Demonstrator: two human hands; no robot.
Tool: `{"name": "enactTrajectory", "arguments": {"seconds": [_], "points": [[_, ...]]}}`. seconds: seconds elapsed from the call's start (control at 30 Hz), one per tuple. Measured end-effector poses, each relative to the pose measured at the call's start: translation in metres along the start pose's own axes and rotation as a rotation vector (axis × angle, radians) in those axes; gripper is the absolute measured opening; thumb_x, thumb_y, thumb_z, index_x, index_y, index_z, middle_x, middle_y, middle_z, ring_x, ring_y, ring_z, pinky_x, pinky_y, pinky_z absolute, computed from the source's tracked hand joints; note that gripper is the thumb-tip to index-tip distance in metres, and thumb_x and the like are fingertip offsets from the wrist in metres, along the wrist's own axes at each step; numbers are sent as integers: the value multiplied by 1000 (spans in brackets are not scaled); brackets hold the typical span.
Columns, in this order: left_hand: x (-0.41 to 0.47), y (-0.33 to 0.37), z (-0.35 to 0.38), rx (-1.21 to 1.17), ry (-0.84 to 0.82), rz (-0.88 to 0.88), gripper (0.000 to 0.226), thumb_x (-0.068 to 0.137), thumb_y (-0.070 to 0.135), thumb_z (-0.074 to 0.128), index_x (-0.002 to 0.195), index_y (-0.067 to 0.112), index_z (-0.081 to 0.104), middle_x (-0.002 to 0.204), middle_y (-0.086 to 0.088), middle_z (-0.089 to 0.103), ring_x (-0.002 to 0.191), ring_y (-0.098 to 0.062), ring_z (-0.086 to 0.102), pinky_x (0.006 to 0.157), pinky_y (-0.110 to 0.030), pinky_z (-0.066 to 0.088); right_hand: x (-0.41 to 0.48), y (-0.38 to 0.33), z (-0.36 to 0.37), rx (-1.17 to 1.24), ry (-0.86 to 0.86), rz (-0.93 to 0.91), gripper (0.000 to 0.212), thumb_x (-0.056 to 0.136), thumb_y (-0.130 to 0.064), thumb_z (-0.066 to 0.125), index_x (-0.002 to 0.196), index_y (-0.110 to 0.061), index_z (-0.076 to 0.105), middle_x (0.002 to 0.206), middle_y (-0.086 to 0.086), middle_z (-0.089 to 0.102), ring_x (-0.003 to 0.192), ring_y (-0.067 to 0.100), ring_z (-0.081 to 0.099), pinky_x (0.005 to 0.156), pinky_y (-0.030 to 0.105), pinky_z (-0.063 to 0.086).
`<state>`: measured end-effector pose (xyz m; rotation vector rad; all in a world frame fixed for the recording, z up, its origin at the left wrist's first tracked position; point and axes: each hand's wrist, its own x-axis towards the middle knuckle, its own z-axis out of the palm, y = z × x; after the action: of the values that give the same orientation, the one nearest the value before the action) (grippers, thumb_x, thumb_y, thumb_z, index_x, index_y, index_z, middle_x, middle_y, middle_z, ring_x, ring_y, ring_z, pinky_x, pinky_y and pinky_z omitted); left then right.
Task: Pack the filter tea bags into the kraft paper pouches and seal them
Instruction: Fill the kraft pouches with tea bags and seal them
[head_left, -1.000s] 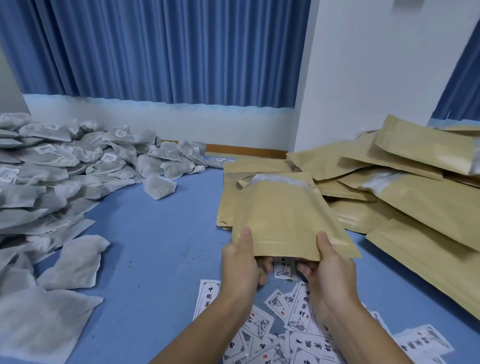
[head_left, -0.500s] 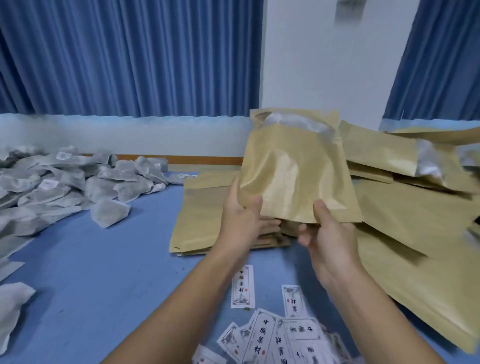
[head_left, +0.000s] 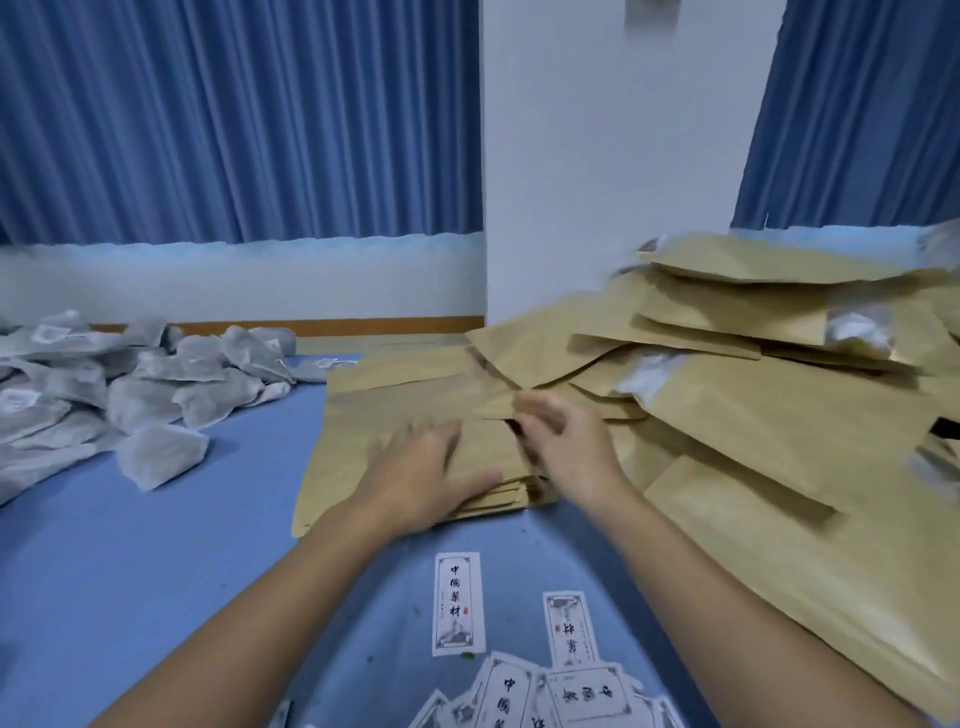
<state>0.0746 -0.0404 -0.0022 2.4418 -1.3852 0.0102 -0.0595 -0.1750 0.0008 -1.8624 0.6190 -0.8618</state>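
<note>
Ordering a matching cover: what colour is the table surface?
Plain blue; the table surface shows best in the head view.

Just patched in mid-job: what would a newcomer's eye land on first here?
The sprawling heap of brown paper pouches on the right, spilling toward the near edge. Opposite, at far left, a grey pile of tea bags. In the middle, the left hand rests flat on a neat stack of pouches while the right hand, blurred, works at its right edge; printed labels lie nearest.
</note>
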Motion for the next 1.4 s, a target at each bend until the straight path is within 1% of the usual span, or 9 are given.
{"name": "enactTrajectory", "arguments": {"seconds": [0.13, 0.27, 0.37, 0.57, 0.73, 0.87, 1.0, 1.17, 1.4], "points": [[-22, -33, 2, 351, -141, 95, 101, 77, 85, 48, 149, 18, 25, 152, -7, 30, 140, -28, 31, 108, -53, 33, -21, 7, 43, -614, -278, -303, 34, 101, -15, 47, 132, -15, 62, 139, -1, 60, 132, 16, 50, 115, 34, 31], [-30, -55, -9, 253, -108, 273, 81, 84, 73, 56, 136, 12, 46, 134, -7, 52, 122, -28, 52, 95, -40, 45, -25, -6, 56, -1002, -294, -365, 29, 105, -30, 32, 121, -23, 54, 137, -7, 55, 127, 12, 48, 121, 42, 13], [-34, -76, -23, 55, -117, 269, 82, 73, 80, 61, 129, 20, 57, 118, 1, 67, 105, -23, 62, 89, -32, 49, -24, -19, 55, -998, -448, -344, 40, 103, -50, 37, 127, -25, 57, 142, -11, 53, 124, 21, 49, 118, 43, 22], [-41, -97, -39, -100, -221, 289, 74, 73, 68, 74, 139, 40, 56, 143, 24, 52, 129, 5, 49, 105, -11, 37, -27, -39, 63, -881, -709, -346, 65, 80, -81, 51, 131, -43, 61, 150, -35, 36, 127, 16, 50, 99, 40, 48], [-49, -91, -48, -27, -194, 310, 45, 90, 53, 66, 130, 31, 66, 135, 18, 62, 120, -3, 58, 95, -16, 44, -24, -38, 65, -841, -713, -382, 42, 90, -59, 61, 128, -41, 65, 147, -27, 46, 124, 15, 54, 98, 37, 48], [-58, -76, -39, 334, -154, 397, 16, 92, 32, 56, 95, 17, 62, 117, 4, 64, 101, -20, 60, 77, -35, 48, -25, -40, 66, -894, -708, -400, 30, 92, -44, 63, 121, -39, 69, 145, -28, 48, 122, 17, 55, 89, 35, 50], [-71, -78, -32, 330, 70, 395, 22, 101, 23, 46, 94, 8, 61, 99, -6, 64, 89, -32, 62, 75, -40, 47, -34, -42, 72, -1019, -602, -485, 26, 95, -38, 53, 118, -36, 66, 137, -15, 58, 119, 19, 57, 84, 35, 52], [-90, -81, -12, 222, 722, 640, 9, 87, -1, 71, 96, 0, 71, 104, -16, 68, 92, -32, 66, 75, -37, 52, -40, -44, 74, -1099, -352, -521, 21, 101, -33, 43, 101, -28, 63, 96, -5, 68, 89, 27, 62, 70, 35, 48], [-88, -68, 1, 362, 797, 499, 21, 92, -1, 53, 99, 8, 70, 97, -10, 65, 76, -29, 53, 61, -39, 41, -42, -50, 72, -1006, -289, -527, 19, 98, -34, 48, 91, -25, 63, 87, -4, 68, 84, 29, 60, 72, 38, 49]]}}
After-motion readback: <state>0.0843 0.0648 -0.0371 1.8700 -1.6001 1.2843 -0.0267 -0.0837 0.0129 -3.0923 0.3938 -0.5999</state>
